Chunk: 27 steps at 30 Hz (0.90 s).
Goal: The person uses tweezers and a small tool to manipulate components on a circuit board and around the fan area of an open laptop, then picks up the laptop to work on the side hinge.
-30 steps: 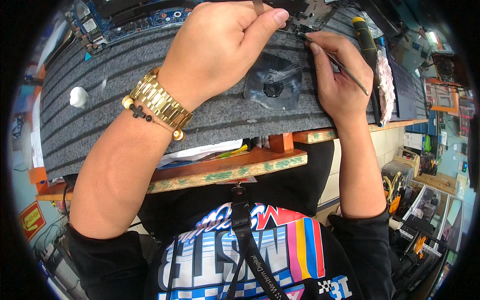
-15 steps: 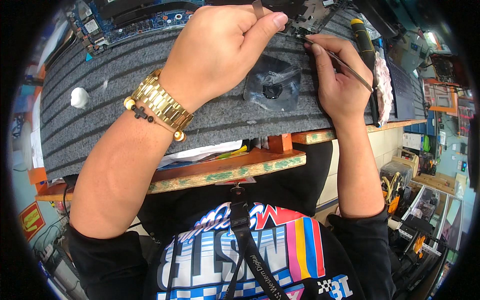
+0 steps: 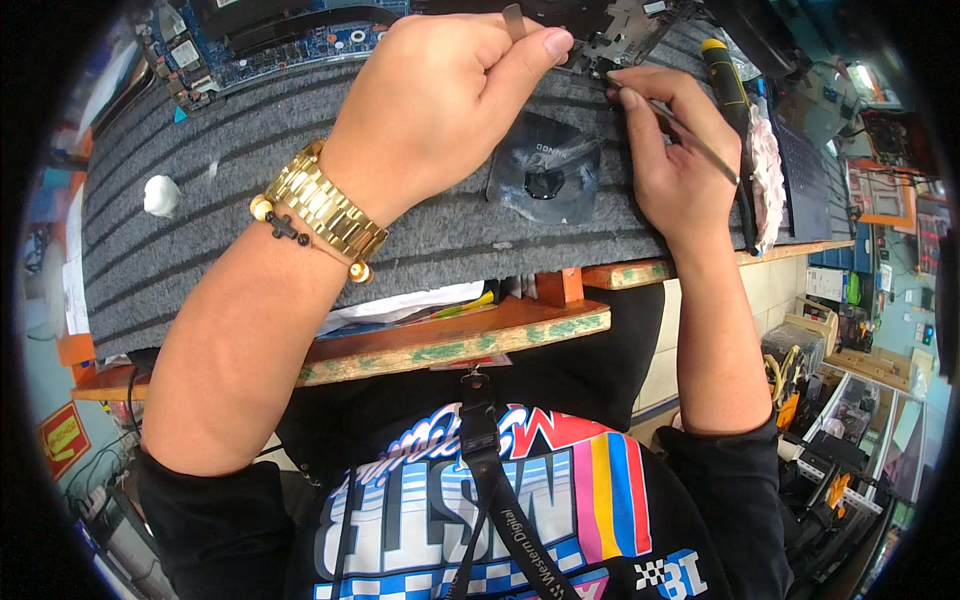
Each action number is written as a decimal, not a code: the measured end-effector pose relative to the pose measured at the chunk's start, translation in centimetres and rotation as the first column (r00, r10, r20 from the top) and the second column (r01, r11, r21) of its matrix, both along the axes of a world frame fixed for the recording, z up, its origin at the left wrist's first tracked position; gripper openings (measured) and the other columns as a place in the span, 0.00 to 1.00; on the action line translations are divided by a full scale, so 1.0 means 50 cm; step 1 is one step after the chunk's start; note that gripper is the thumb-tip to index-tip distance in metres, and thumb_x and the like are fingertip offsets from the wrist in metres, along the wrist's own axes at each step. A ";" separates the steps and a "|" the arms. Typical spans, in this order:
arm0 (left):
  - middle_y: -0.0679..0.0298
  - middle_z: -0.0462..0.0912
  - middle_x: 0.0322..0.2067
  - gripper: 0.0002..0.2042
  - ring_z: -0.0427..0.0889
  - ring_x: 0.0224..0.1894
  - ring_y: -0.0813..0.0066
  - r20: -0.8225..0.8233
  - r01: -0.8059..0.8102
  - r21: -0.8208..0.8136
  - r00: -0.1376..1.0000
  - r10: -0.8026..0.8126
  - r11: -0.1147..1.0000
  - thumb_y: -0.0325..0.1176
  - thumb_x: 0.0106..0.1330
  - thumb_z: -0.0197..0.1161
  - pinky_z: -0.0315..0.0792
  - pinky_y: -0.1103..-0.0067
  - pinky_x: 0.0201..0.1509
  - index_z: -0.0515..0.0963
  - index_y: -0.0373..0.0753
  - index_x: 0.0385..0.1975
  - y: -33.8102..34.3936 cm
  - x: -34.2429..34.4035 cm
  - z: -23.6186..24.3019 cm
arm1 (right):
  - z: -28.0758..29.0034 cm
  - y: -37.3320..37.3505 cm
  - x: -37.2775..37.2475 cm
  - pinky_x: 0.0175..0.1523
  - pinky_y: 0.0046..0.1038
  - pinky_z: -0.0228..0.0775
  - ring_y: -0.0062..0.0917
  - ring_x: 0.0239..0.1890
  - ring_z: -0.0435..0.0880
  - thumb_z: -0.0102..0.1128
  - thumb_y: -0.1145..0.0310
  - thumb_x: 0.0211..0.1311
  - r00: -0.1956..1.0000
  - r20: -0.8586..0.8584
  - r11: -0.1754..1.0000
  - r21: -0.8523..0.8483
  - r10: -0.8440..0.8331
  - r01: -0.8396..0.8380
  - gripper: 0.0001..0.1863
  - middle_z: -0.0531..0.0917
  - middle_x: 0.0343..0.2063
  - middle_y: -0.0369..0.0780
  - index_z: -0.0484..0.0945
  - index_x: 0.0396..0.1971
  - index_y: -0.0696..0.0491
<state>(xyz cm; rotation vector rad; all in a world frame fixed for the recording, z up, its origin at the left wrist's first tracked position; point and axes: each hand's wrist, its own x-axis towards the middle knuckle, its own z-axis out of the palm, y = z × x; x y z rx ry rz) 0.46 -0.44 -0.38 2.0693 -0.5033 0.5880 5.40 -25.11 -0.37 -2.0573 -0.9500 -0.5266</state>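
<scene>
At the top centre my left hand [image 3: 435, 115], with a gold watch, is closed around a flat metal tool [image 3: 515, 25]. My right hand [image 3: 680, 160] grips a thin metal tool [image 3: 710, 152] like a pen, its tip at a small dark part on a metal laptop piece [image 3: 625, 40]. Between my hands lies a dark translucent pouch [image 3: 545, 170] with a black blob on it. A blue circuit board [image 3: 240, 50] lies at the upper left. The grey striped mat [image 3: 160, 260] is under everything.
Right of my right hand are a black-yellow tool [image 3: 725, 75], a crumpled pinkish wipe [image 3: 768, 190] and a dark keyboard panel [image 3: 808, 190]. A white wad [image 3: 160, 195] sits at the left. Below the mat are a wooden edge [image 3: 450, 340] and papers; cluttered shelves [image 3: 840, 460] stand far right.
My left hand has shifted slightly down from one second ago, still holding its tool. My right hand and its tool have moved a little down and left.
</scene>
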 end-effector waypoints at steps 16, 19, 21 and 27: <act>0.47 0.90 0.30 0.15 0.90 0.28 0.55 0.106 0.038 -0.101 0.994 -0.027 0.994 0.32 0.80 0.65 0.82 0.70 0.33 0.86 0.26 0.32 -0.009 0.015 0.007 | -0.016 -0.005 0.002 0.51 0.25 0.85 0.25 0.42 0.93 0.67 0.83 0.69 1.000 -0.009 0.997 0.071 -0.008 0.009 0.06 0.93 0.40 0.43 0.86 0.44 0.62; 0.47 0.90 0.31 0.15 0.90 0.29 0.54 0.116 0.031 -0.071 0.993 -0.022 0.997 0.32 0.80 0.65 0.82 0.70 0.34 0.87 0.26 0.34 -0.009 0.013 0.009 | -0.011 -0.009 0.010 0.51 0.25 0.85 0.25 0.42 0.93 0.67 0.83 0.69 1.000 -0.013 0.999 0.051 0.014 -0.013 0.06 0.93 0.40 0.43 0.86 0.44 0.62; 0.47 0.91 0.31 0.15 0.91 0.30 0.54 0.092 0.024 -0.086 0.996 -0.016 0.996 0.32 0.80 0.65 0.83 0.70 0.34 0.87 0.26 0.35 -0.009 0.008 0.010 | -0.009 -0.009 0.009 0.51 0.25 0.85 0.25 0.42 0.93 0.67 0.84 0.69 1.000 -0.012 0.999 0.037 0.024 -0.024 0.06 0.93 0.40 0.43 0.86 0.44 0.62; 0.54 0.95 0.45 0.19 0.93 0.44 0.68 -0.048 0.003 -0.022 0.999 -0.004 1.000 0.41 0.85 0.62 0.84 0.75 0.52 0.90 0.29 0.46 -0.003 -0.001 0.006 | -0.022 -0.004 0.002 0.49 0.24 0.86 0.24 0.41 0.94 0.67 0.83 0.72 0.995 -0.099 0.987 0.161 -0.008 0.025 0.05 0.93 0.40 0.43 0.87 0.44 0.62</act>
